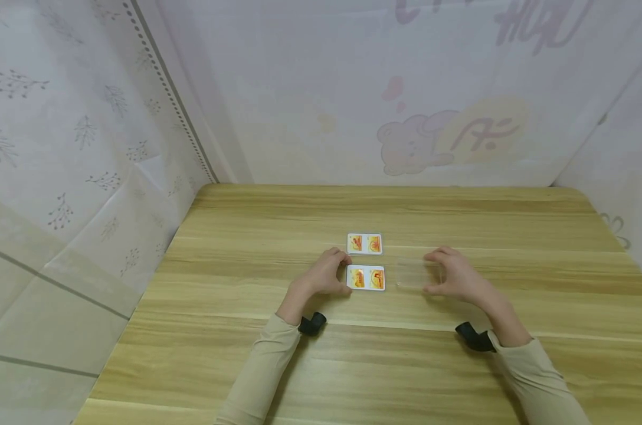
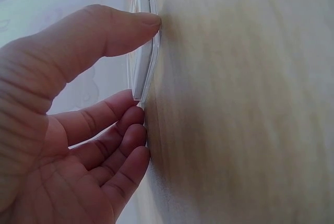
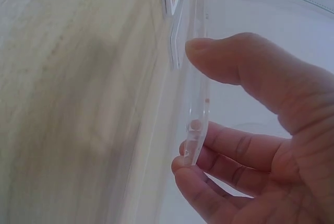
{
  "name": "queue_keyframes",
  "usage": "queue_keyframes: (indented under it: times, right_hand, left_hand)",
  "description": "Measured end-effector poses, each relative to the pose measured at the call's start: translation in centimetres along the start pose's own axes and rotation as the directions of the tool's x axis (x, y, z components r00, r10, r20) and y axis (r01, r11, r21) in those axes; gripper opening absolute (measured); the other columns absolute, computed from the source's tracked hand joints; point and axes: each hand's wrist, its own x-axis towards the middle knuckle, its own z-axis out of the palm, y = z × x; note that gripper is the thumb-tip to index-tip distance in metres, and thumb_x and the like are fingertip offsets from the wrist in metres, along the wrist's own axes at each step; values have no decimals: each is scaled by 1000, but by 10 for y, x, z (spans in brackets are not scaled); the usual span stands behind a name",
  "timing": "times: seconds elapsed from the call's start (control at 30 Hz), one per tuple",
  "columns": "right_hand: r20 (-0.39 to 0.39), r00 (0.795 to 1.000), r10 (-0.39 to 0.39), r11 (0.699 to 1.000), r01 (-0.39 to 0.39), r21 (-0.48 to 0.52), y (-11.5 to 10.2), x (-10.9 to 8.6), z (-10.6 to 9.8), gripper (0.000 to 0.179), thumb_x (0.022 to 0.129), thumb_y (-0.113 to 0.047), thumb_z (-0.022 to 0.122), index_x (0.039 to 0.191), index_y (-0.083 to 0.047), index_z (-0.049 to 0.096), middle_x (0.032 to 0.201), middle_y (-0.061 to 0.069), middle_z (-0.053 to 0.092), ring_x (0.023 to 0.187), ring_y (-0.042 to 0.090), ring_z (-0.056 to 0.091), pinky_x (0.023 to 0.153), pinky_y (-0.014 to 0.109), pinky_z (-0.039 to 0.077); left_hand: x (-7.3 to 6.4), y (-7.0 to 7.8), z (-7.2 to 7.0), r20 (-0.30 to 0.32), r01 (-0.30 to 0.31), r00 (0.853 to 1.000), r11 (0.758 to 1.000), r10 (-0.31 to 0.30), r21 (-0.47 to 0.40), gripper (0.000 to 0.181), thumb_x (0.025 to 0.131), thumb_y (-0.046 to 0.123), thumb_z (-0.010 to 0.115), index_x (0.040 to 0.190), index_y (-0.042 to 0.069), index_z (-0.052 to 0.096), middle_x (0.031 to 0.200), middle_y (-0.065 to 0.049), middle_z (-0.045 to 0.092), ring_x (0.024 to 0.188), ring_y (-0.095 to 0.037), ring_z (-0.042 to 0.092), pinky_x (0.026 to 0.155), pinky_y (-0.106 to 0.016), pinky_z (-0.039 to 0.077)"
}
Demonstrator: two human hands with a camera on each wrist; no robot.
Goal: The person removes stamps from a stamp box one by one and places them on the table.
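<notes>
My left hand (image 1: 323,275) grips the left end of a clear case holding cards (image 1: 366,278) with yellow and orange pictures, thumb at the near edge and fingers at the far one. In the left wrist view, the case of cards (image 2: 142,75) lies between thumb and index finger, close to the tabletop. To its right, my right hand (image 1: 459,278) holds a clear plastic lid (image 1: 412,274) by its right end. The right wrist view shows this lid (image 3: 194,143) between thumb and fingers, raised off the wood. Another similar picture card (image 1: 364,243) lies just beyond the case.
The wood-grain table (image 1: 385,372) reaches back to a pale printed curtain (image 1: 300,106). A second patterned curtain (image 1: 61,177) hangs along the left side. Black curved pieces (image 1: 313,324) sit at both wrists, beside the beige sleeves (image 1: 262,366).
</notes>
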Motion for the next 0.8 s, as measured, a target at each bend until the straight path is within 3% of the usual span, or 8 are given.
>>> queue_keyframes:
  times: [0.8]
  right_hand:
    - [-20, 1000, 18, 1000, -17, 2, 13, -18, -10, 57, 67, -9, 81, 113, 13, 56, 107, 23, 56, 91, 36, 54, 74, 48, 48]
  left_hand:
    - [0, -1, 0, -3, -18, 1000, 1000, 18, 1, 52, 68, 10, 82, 111, -3, 55, 110, -12, 50, 106, -24, 45, 97, -35, 39]
